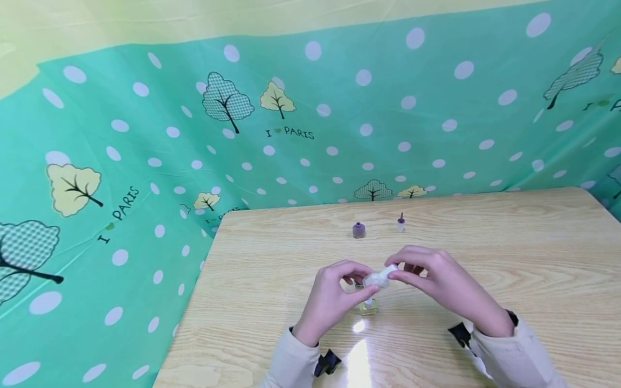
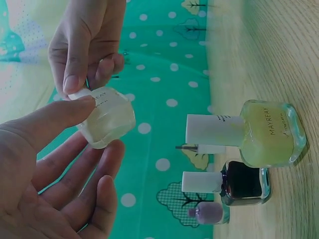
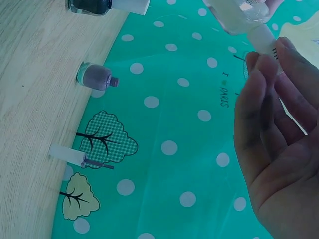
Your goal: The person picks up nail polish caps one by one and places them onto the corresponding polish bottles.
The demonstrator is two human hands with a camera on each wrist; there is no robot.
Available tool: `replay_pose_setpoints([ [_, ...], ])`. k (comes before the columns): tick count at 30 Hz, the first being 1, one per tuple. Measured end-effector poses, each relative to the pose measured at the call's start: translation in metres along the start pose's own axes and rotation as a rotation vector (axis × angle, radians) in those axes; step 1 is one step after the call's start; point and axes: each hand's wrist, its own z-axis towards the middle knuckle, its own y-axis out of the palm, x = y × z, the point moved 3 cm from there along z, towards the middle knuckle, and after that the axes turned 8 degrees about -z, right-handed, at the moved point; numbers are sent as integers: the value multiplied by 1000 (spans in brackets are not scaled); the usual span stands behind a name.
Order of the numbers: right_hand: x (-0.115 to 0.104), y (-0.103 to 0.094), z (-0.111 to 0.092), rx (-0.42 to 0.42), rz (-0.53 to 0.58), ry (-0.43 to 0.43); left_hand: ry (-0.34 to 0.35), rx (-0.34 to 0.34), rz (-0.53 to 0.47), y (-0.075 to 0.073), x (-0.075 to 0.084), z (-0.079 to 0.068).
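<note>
Above the wooden table, my left hand pinches a clear bottle of whitish nail polish between thumb and fingers. The bottle is tilted, its neck toward my right hand. Thumb and fingertips of the right hand grip its white cap, which sits on the bottle's neck. Below the hands stands a yellow nail polish bottle with a white cap on. Beside it is a dark nail polish bottle, also capped; the left hand mostly hides it in the head view.
Farther back on the table stands an uncapped purple nail polish bottle. To its right, a white cap stands with its purple-coated brush pointing up. A green dotted curtain hangs behind the table's back edge.
</note>
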Motion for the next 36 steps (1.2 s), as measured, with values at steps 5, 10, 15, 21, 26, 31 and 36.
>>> replay_pose_setpoints([
  [5, 0, 0, 0, 3, 7, -14, -14, -6, 22, 1, 1, 0],
  [10, 1, 0, 0, 6, 20, -26, -14, -21, 10, 2, 1, -1],
  [15, 1, 1, 0, 10, 22, -40, 7, -18, 42, 3, 1, -1],
  [21, 0, -1, -1, 15, 9, -33, 17, 20, 89, 4, 6, -2],
  [26, -1, -2, 0, 13, 4, -12, 57, 42, 132, 6, 8, -2],
  [31, -2, -1, -1, 2, 10, -6, 71, 39, 203, 9, 8, -1],
  [36, -3, -1, 1, -7, 2, -10, 70, 50, 245, 8, 9, -1],
])
